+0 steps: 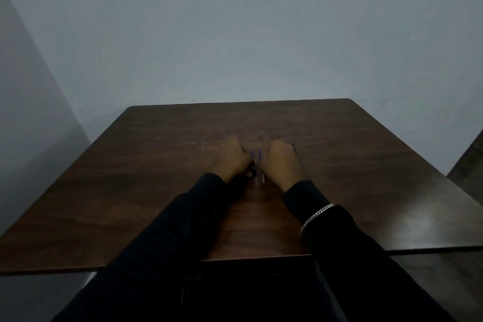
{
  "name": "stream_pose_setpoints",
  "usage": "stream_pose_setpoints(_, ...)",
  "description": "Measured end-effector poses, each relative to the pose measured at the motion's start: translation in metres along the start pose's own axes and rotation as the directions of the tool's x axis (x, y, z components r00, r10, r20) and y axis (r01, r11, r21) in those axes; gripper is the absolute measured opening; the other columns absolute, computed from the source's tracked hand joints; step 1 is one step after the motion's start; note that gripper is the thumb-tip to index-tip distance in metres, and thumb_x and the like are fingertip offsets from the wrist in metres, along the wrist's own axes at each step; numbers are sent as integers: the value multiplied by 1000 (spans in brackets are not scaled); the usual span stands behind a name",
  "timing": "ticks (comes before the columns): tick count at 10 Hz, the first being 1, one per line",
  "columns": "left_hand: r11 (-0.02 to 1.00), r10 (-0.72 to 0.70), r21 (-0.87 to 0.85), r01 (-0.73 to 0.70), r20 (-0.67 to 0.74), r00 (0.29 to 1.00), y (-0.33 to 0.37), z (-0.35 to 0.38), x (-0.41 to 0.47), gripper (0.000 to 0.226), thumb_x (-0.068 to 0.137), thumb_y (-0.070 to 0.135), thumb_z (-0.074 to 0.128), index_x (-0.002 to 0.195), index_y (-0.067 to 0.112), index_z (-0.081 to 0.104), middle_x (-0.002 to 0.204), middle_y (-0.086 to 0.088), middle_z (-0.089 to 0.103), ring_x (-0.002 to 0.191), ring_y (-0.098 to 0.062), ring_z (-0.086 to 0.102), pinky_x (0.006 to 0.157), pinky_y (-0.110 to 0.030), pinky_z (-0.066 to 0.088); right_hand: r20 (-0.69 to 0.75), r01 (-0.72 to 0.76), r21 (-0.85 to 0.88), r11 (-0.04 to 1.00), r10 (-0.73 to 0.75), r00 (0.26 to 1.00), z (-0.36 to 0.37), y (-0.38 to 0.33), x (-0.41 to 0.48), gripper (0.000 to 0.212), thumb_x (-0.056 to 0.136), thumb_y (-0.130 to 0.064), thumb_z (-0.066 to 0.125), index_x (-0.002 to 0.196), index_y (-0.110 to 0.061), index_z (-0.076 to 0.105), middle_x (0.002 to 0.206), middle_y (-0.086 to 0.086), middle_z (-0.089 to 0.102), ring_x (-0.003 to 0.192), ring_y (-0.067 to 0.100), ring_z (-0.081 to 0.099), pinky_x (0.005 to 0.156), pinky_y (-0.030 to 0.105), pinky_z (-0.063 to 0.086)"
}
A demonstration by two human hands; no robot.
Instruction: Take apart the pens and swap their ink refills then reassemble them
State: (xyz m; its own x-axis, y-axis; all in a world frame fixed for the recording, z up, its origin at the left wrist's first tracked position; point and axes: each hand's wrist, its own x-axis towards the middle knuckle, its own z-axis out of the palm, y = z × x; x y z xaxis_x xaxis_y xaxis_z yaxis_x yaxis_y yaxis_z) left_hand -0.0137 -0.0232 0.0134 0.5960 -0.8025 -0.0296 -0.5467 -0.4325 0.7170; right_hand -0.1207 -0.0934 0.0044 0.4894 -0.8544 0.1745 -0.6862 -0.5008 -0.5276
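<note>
Two pens (258, 165) with purple and pale sections lie side by side on the brown table (156, 165), pointing away from me, in the gap between my hands. My left hand (231, 161) is curled with its fingertips closed on the left pen near its dark lower end. My right hand (283, 163) rests curled just right of the pens. A thin dark pen part (294, 149) pokes out past its knuckles. The dim, blurred picture hides the finer parts of the pens.
The table's far edge meets a grey wall (235, 34). Its near edge (256, 257) runs under my forearms. A second dark surface (467, 162) shows at the right. A silver bracelet (316, 215) sits over my right sleeve.
</note>
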Motion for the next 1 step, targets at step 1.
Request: stream_pose_setpoints(1,984,106,153,-93,-76,992,-2,-6,-4,30,99,17,70,72,5,72,83,-19,79,78,-28,76,74,-41,61,-14,51,44,998,-50,999,-11,1,-3,35,96,-27,65,66,-15,52,70,4,58,67,24,61,45,26,37)
